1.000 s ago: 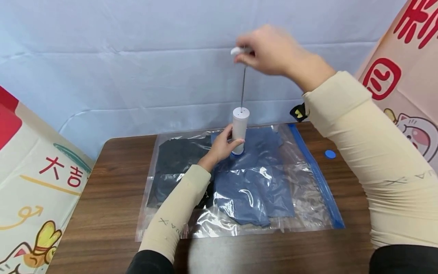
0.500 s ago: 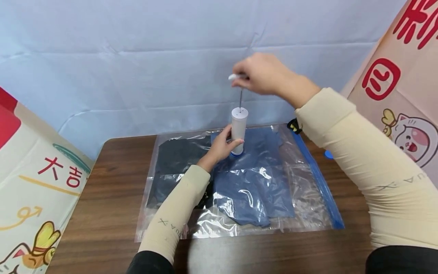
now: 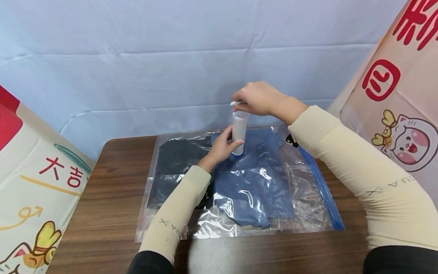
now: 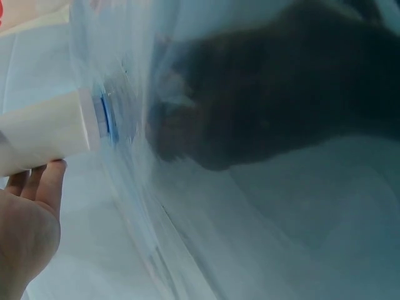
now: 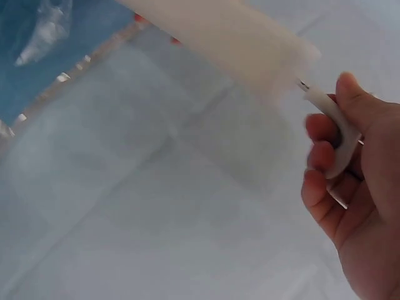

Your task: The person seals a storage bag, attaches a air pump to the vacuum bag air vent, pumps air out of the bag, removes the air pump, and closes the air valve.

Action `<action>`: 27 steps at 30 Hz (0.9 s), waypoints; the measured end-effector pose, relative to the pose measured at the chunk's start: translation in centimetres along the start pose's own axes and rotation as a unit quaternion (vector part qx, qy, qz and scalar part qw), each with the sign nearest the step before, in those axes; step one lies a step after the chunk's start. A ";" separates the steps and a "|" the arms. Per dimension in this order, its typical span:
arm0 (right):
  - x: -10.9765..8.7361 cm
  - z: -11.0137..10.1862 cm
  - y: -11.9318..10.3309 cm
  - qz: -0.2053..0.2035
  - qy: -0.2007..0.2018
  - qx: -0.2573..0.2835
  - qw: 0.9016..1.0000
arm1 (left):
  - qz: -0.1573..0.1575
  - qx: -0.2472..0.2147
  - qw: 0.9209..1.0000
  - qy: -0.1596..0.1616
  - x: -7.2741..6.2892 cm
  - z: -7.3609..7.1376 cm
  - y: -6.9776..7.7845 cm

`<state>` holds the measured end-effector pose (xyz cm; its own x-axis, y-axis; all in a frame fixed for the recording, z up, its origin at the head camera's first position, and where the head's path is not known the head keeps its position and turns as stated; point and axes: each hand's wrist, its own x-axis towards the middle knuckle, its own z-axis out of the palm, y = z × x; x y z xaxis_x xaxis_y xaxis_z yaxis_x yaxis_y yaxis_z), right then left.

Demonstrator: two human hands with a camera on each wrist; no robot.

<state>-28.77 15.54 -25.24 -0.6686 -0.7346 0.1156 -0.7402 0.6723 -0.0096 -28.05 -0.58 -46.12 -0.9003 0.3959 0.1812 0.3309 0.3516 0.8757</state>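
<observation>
A white hand pump (image 3: 240, 127) stands upright on the blue valve (image 3: 237, 154) of a clear vacuum storage bag (image 3: 308, 198). My left hand (image 3: 220, 147) grips the pump's barrel low down, thumb in front. Curled round the pump's white handle (image 5: 342, 140) are the fingers of my right hand (image 3: 261, 99), just above the barrel's top. Only a short bit of metal rod shows between handle and barrel in the right wrist view. Inside the bag lie a dark garment (image 3: 179, 160) on the left and a blue garment (image 3: 253, 190) on the right.
The bag lies on a brown wooden table (image 3: 113, 182), its blue zip edge (image 3: 325, 194) on the right. A small black object (image 3: 291, 140) is partly hidden behind my right sleeve. A pale blue cloth (image 3: 154, 76) hangs behind; printed banners (image 3: 51, 182) stand at both sides.
My right hand has moved down with the handle, from high above the barrel to just over its top, and the rod has slid in. My left hand and the pump's barrel have stayed put.
</observation>
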 end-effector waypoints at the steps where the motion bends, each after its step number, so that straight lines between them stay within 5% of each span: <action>1: 0.1 -0.8 0.0 -0.005 0.007 0.002 1.000 | 0.000 0.001 1.000 0.001 0.0 0.0 0.0; 6: 0.6 -6.1 -0.6 -0.017 0.094 -0.010 0.995 | 0.004 0.007 1.000 0.007 -0.1 -0.2 -0.2; 12: 0.5 -10.5 -1.9 0.028 0.169 -0.032 0.985 | 0.006 0.010 1.000 0.013 -0.2 -0.2 -0.2; 18: 0.5 -8.9 -1.9 0.026 0.118 -0.023 0.992 | 0.006 0.005 1.000 0.010 -0.1 0.0 -0.1; 27: 0.1 -2.4 -0.3 0.037 -0.015 0.025 0.999 | 0.006 0.004 1.000 0.006 0.2 0.6 -0.1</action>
<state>-28.50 15.50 -22.80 -0.7226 -0.6863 0.0829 -0.6911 0.7197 -0.0659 -28.11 -0.01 -46.46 -0.8991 0.3908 0.1974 0.3447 0.3540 0.8694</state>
